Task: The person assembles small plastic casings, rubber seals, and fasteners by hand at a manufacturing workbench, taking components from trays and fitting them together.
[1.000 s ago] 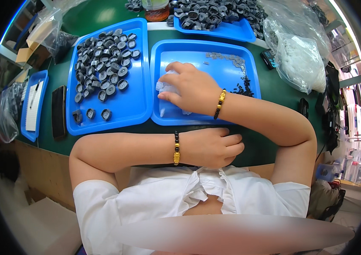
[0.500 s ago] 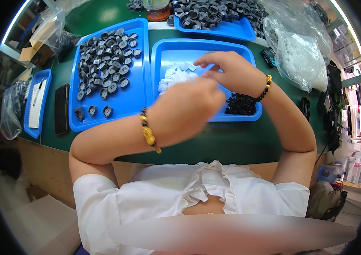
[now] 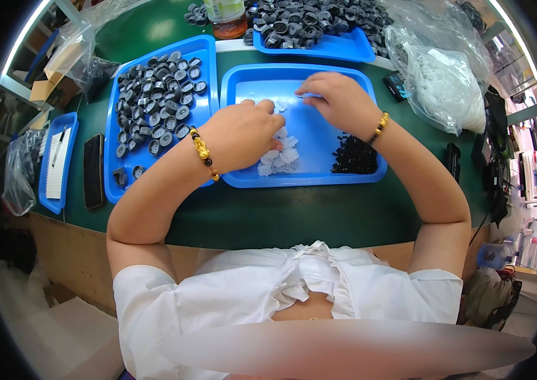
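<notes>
My left hand [image 3: 244, 137] reaches down at the left side of the middle blue tray [image 3: 229, 85]. Its fingers are bent and apart, with the thumb tip against a heap of small, thin, translucent white pieces [image 3: 278, 161]. The hand hides part of that heap. Over the far right part of the same tray, my right hand [image 3: 343, 104] has thumb and forefinger pinched together. Something small shows at their tips, too little of it to name. Small black parts [image 3: 355, 155] lie piled in the tray's near right corner, below the right wrist.
A left blue tray [image 3: 202, 47] holds many dark grey round caps [image 3: 154, 104]. More grey caps [image 3: 319, 19] fill a far tray beside a jar [image 3: 227, 19]. Bags of white pieces [image 3: 449, 88] stand at right. A phone [image 3: 93, 171] and a notepad tray [image 3: 59, 161] lie at left.
My left hand has moved left and away from my right hand, down to the white pieces. My right hand has shifted slightly and stays pinched. The white heap now spreads nearer the tray's front edge.
</notes>
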{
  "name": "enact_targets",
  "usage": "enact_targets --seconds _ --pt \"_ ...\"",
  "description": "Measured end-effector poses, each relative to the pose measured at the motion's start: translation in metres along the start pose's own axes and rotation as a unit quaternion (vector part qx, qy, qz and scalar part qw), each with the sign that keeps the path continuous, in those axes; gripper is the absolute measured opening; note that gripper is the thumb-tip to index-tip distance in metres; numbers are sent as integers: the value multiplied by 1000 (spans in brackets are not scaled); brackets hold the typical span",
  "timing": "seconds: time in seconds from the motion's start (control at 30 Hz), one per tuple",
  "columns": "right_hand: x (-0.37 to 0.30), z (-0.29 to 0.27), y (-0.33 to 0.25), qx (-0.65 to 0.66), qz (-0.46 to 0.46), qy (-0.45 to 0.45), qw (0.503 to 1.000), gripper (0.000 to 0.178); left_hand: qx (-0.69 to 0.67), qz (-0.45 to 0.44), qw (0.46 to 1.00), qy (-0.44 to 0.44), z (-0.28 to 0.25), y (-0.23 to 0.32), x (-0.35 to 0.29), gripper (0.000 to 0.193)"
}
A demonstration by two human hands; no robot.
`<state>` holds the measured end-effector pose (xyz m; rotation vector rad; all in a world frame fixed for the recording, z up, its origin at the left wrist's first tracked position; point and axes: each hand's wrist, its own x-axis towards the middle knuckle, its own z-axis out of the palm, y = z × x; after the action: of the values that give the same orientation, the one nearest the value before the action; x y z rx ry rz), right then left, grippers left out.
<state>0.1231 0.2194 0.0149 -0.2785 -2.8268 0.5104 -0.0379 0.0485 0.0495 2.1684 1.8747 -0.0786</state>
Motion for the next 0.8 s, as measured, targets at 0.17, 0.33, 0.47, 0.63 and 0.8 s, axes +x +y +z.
enact_targets --seconds 0.17,0.33,0.47,0.63,0.8 --pt "20 22 39 -107 -171 34 979 19 23 -5 978 206 36 2 16 54" --pt "6 3 46 -247 -162 -8 955 21 79 44 980 179 56 0 20 65" --pt "-13 -13 61 -233 -154 5 960 21 52 63 984 161 49 1 21 53" --pt "-34 -27 70 -194 -102 43 975 19 8 47 997 67 19 4 13 30" --pt "-54 -36 62 -169 -6 66 983 15 20 78 992 94 16 -2 14 18"
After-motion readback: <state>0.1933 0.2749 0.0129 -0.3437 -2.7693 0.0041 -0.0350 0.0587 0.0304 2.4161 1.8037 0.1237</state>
